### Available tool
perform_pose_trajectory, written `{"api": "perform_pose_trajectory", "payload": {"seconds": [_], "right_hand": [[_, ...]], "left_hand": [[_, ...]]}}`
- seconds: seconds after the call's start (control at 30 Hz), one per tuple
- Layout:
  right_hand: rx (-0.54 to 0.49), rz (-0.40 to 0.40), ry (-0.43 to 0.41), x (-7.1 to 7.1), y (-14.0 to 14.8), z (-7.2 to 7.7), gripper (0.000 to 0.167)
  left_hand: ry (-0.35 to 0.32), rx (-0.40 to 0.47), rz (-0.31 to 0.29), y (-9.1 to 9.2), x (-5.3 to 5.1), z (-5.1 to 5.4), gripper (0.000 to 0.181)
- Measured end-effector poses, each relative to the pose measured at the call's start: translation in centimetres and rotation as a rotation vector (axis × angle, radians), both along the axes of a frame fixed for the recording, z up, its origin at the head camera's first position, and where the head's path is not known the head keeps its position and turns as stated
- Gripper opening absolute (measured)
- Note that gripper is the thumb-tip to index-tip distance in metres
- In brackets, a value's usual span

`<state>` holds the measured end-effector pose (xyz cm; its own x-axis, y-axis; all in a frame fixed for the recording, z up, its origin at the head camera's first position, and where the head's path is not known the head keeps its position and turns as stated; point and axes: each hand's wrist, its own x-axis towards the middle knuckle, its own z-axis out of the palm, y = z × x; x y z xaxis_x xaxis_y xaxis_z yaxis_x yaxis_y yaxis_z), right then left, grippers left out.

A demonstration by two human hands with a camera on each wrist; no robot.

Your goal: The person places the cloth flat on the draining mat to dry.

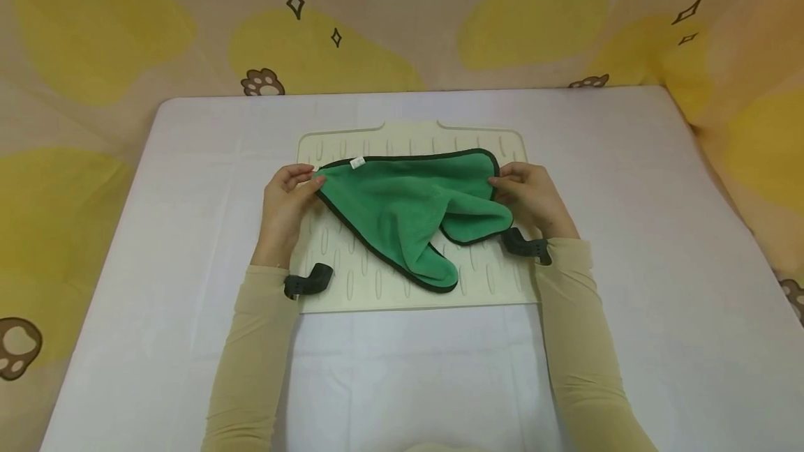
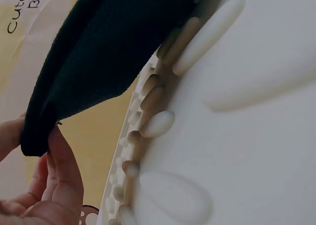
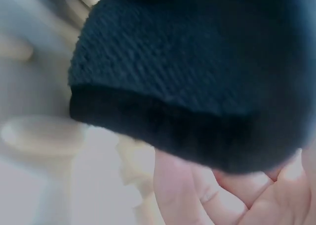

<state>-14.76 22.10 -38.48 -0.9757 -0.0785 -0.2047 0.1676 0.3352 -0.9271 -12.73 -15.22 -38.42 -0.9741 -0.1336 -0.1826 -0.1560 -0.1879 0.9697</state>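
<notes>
One green cloth (image 1: 408, 194) is held over the pale mat (image 1: 352, 284) in the head view, long axis left-right, left corner pinched by the left grip (image 1: 285, 211), right edge by the right grip (image 1: 534, 195). Left wrist view: corner raised off the mat. Right wrist view: cloth hides the fingertips.

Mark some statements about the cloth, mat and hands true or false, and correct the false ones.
1. The left hand and right hand both hold the cloth. True.
2. The cloth is edged in white. False: its edging is dark.
3. The white tag is nearer the left hand than the right. True.
4. The mat is smooth throughout. False: it bears raised ridges.
5. The cloth forms a neat, flat square. False: it hangs in uneven folds.
</notes>
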Motion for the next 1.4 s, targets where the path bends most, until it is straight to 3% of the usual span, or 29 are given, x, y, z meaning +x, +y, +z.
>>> {"api": "perform_pose_trajectory", "payload": {"seconds": [0.1, 0.3, 0.4, 0.6, 0.83, 1.1, 1.23, 1.4], "right_hand": [[-0.019, 0.001, 0.020, 0.1, 0.3, 0.1, 0.016], [-0.057, -0.032, 0.030, 0.1, 0.8, 0.3, 0.017], [-0.080, -0.045, 0.023, 0.1, 1.0, 0.3, 0.017], [-0.082, -0.043, 0.014, -0.1, 1.2, 0.0, 0.019], [0.048, 0.048, -0.040, 0.0, 1.6, 0.1, 0.029], [0.105, 0.186, 0.023, 0.3, 1.8, 0.3, 0.026], [0.132, 0.167, 0.046, 0.2, 1.7, 0.1, 0.025], [0.100, 0.073, 0.040, 0.0, 1.4, -0.1, 0.025]], "left_hand": [[-0.008, -0.010, -0.048, 0.0, 0.0, -0.1, 0.033], [-0.056, -0.186, -0.267, 0.0, -0.1, -0.5, 0.046], [-0.087, -0.224, -0.316, 0.1, -0.1, -0.6, 0.045], [-0.120, -0.226, -0.338, 0.4, 0.0, -0.3, 0.045], [-0.178, -0.362, -0.385, 0.8, 0.1, 0.0, 0.048], [-0.116, -0.338, -0.386, 1.1, 0.2, -0.3, 0.034], [-0.083, -0.312, -0.367, 1.0, 0.1, -0.6, 0.026], [-0.081, -0.279, -0.313, 0.9, -0.2, -0.7, 0.021]]}}
